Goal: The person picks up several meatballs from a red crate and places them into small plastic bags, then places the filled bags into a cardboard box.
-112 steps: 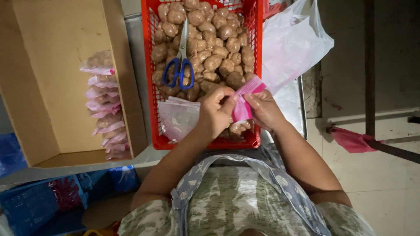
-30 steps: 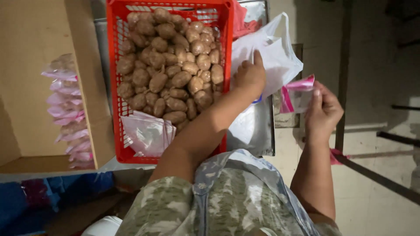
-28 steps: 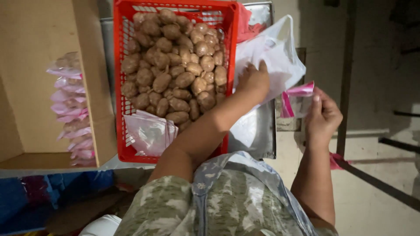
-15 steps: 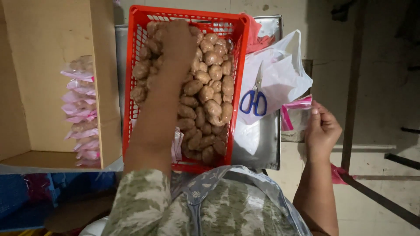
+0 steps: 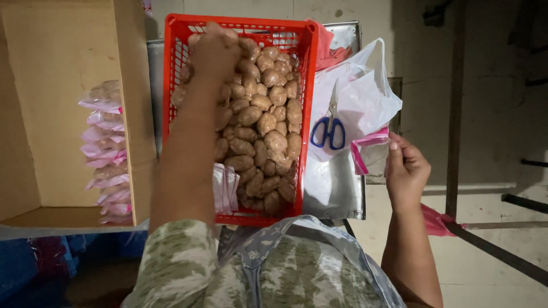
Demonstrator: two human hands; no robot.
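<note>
While deep in the far end of one red basket (image 5: 171,114), left hand (image 5: 214,48) curled down among brown lumps (image 5: 262,122), fingers buried; whether any lump gripped, cannot tell. Lumps heaped across the basket, too many to count, several dozen showing. Forearm (image 5: 185,154) laid lengthwise over the left half of the heap. One small stack of clear bags (image 5: 226,187) tucked against the near left of the basket, partly under the forearm.

Right hand (image 5: 406,171) out to the right of the basket, well apart from it, thumb and fingers pinched on one clear pouch (image 5: 374,151) with a pink edge, held upright off the table edge.

Between basket and right hand: one white plastic bag (image 5: 359,97), puffed up, resting on a metal tray (image 5: 337,194). One pair of scissors (image 5: 328,131) with blue handles lying on that bag, blades pointing away. One red scrap (image 5: 328,51) just behind the basket's right rim.

Left of the basket: one open cardboard box (image 5: 57,68), touching or just beside the basket wall. Inside, against its right wall, filled pink-edged packets (image 5: 105,154) stacked in a single column, about eight showing, exact count unclear.

Lower right, on the floor: one more pink scrap (image 5: 436,221) beside a dark metal bar (image 5: 496,254).
</note>
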